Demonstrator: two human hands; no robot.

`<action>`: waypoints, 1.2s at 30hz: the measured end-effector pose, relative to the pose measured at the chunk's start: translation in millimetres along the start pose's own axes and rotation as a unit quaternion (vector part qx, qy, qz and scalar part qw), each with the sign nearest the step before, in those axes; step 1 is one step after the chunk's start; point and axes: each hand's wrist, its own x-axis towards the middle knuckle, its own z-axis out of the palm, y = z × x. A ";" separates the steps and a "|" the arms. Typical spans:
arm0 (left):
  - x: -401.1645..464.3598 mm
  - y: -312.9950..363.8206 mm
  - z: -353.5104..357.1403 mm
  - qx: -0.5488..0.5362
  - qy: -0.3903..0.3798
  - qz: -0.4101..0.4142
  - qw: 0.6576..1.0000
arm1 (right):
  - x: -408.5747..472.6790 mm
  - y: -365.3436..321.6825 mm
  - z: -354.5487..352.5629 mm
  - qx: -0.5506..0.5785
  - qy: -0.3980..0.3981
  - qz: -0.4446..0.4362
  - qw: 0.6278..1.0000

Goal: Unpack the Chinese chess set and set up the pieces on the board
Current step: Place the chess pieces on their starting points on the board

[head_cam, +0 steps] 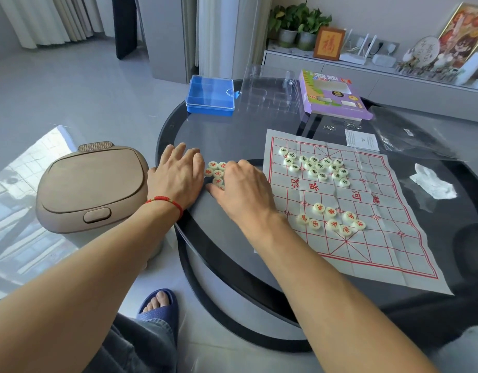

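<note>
Red pieces (215, 172) in loose cluster on table (232, 135), just left of board (367, 238), off it. Left hand (178, 176) flat, fingers straight, walling cluster's left side. Right hand (242, 189) curled over cluster's right, pieces under fingertips; firm grip unclear. Board lies rightward, long axis running near-to-far; right hand nearer. Round pieces, no long axis; characters face up.

Tan lidded bin (91, 184) beside table; potted plants (297, 25) on shelf.
</note>
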 end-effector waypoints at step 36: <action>6.9 -11.1 9.5 -0.009 0.010 0.032 0.999 | 8.7 53.1 -22.6 0.033 -0.088 -0.122 0.988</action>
